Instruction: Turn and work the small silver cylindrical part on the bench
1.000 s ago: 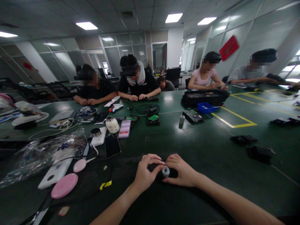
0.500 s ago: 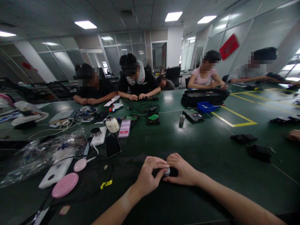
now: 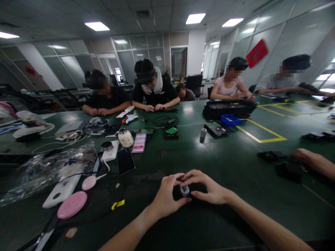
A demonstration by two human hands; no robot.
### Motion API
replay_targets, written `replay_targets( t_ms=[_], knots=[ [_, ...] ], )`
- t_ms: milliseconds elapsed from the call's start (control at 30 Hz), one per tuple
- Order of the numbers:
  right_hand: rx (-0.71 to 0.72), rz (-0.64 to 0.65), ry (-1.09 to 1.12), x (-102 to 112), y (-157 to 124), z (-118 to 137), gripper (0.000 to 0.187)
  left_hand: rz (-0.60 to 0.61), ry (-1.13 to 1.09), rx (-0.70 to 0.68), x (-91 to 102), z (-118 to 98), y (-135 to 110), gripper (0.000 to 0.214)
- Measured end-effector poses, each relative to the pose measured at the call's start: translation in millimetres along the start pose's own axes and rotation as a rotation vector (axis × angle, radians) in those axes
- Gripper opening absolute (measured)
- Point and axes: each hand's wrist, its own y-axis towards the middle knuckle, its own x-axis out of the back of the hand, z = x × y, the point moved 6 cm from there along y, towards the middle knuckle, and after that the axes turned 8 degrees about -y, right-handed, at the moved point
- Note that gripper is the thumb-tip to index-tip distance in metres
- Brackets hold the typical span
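Note:
A small round silvery metal cylinder (image 3: 184, 191) stands on the green table between my hands, its top face turned up. My left hand (image 3: 169, 193) curves round it, with the thumb at its near edge and the fingers at its far side. My right hand (image 3: 209, 188) arches over from the right; its fingertips are at the far side of the cylinder, and its thumb is spread apart from them, just right of the cylinder. Exactly which fingertips touch it is hard to tell.
Ahead are another metal cylinder (image 3: 203, 132), an opened hard drive (image 3: 216, 129) and a green circuit board (image 3: 171, 131). A phone (image 3: 126, 161), pink discs (image 3: 72, 205) and cables lie left. Another person's hand (image 3: 305, 156) is beside black parts (image 3: 290, 171) on the right.
My hands have loosened round the metal cylinder, the right thumb drawing back from it, so more of its top shows. At the right, another person's hand has reached further in over the table.

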Motion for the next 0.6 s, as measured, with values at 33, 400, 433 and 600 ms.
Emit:
replay_targets(
  t_ms=[33,400,433,600],
  knots=[
    [0.0,-0.013,-0.01,-0.4,0.2,0.5,0.027,0.008,-0.002,0.009,-0.7,0.2,0.1,0.067],
    [-0.049,-0.109,0.046,0.3,0.0,6.2,0.029,0.061,-0.029,0.089,-0.9,-0.7,1.1,0.07],
    [-0.032,-0.092,0.054,-3.0,-0.1,8.6,0.031,0.059,-0.027,0.086,-0.8,-0.7,1.0,0.069],
    [-0.003,-0.11,0.04,-7.6,-0.7,12.5,0.03,0.058,-0.029,0.071,-1.8,0.2,0.2,0.068]
  ],
)
